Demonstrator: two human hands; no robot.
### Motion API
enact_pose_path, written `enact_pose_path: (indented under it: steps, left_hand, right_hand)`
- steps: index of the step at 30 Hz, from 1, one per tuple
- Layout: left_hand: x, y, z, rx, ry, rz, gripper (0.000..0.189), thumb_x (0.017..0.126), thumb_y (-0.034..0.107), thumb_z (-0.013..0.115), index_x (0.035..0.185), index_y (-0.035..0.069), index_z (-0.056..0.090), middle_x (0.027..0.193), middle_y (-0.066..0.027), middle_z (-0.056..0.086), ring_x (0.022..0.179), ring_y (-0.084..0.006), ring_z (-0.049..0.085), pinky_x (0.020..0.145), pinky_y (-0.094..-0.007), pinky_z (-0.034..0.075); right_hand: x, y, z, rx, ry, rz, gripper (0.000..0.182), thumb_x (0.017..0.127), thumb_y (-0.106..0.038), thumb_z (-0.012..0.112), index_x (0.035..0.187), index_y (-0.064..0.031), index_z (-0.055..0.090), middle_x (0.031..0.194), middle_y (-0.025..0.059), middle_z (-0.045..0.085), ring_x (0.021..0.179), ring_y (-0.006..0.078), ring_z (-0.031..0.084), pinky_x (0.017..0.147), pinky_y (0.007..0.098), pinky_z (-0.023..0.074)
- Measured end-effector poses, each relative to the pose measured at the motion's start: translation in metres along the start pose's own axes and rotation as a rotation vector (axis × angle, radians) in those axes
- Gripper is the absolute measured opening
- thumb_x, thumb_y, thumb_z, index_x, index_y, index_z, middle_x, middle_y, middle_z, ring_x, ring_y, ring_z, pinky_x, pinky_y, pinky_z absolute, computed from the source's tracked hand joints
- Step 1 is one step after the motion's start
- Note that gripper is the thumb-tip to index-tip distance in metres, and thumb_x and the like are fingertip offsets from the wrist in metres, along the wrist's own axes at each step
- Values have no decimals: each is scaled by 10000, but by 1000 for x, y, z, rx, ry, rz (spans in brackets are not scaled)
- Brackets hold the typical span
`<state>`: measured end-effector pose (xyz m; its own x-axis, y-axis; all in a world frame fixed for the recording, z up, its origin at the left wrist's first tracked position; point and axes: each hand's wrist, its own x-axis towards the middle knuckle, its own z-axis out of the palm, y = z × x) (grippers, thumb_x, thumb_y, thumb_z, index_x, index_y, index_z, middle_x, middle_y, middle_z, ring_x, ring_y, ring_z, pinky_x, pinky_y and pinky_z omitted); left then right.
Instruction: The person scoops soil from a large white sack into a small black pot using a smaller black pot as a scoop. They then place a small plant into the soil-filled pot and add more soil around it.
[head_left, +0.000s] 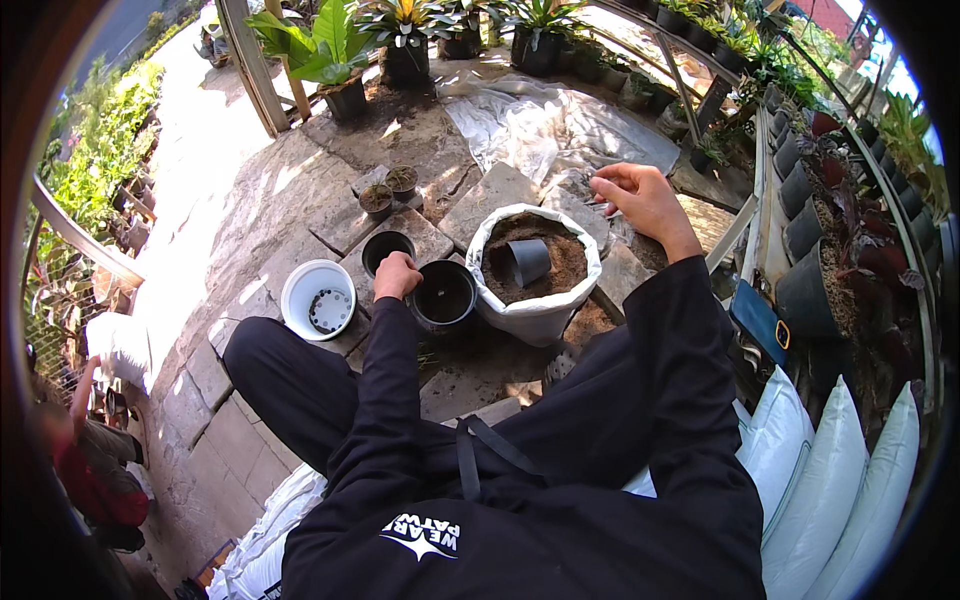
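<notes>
My left hand (397, 276) is at the near rim of a black plastic plant pot (381, 245), its fingers curled over the edge. My right hand (636, 204) hangs in the air beyond the right side of a white sack (525, 322), fingers loosely bent with nothing visible in them. The sack's rim is rolled down around brown potting mix (559, 229). A small grey-black pot (529, 261) lies tilted on that mix. Between sack and left hand stands another black pot (444, 292), dark inside. Left of them is a white plastic pot (319, 300) with drainage holes.
Two small potted seedlings (376, 198) stand farther off on the paving slabs (484, 196). Crumpled plastic sheeting (555, 127) lies behind. A phone (759, 321) and filled white bags (814, 465) are at right, beside rows of pots. Another person (101, 472) is at far left.
</notes>
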<state>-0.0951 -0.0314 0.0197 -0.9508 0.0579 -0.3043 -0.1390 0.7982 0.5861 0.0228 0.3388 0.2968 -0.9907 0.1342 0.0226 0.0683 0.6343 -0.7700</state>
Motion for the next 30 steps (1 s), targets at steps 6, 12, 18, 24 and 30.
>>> enact_pose_path:
  steps: [6, 12, 18, 24, 30]
  left_hand:
    - [1, -14, 7, -38, -50, -33, 291, 689, 172, 859, 933, 66, 744, 1068, -170, 760, 1061, -333, 721, 916, -413, 566]
    - [-13, -9, 9, -66, -48, 19, 393, 660, 243, 918, 949, 44, 740, 1026, -165, 762, 1006, -318, 732, 894, -408, 568]
    - [-8, -12, 9, -103, -44, 75, 469, 683, 312, 927, 1008, 31, 742, 1015, -161, 760, 991, -303, 730, 884, -396, 567]
    - [-2, -30, 14, -150, -68, 82, 524, 731, 368, 898, 1072, 5, 733, 987, -145, 758, 940, -277, 736, 866, -375, 568]
    - [-1, -28, 12, -252, -77, 77, 537, 751, 366, 904, 1092, -8, 723, 963, -126, 753, 894, -224, 725, 825, -351, 567]
  right_hand:
    - [-21, -30, -26, 18, 88, -42, 447, 951, -328, 754, 1190, 47, 709, 900, 115, 773, 688, 109, 690, 704, 267, 549]
    - [-21, 38, -26, 53, 92, 20, 384, 967, -276, 732, 1164, 53, 714, 913, 107, 763, 700, 102, 681, 679, 264, 540]
    - [10, 86, 14, -243, -15, 244, 489, 894, -409, 760, 1191, -22, 738, 991, 166, 768, 902, 252, 744, 847, 372, 558]
    - [13, 73, 69, -304, -145, 245, 568, 864, -450, 777, 1229, -20, 717, 1097, 175, 751, 1067, 306, 714, 935, 398, 536]
    - [25, 118, 119, -453, -57, 160, 650, 826, -510, 803, 1168, 36, 714, 1028, 183, 743, 977, 343, 717, 890, 419, 551]
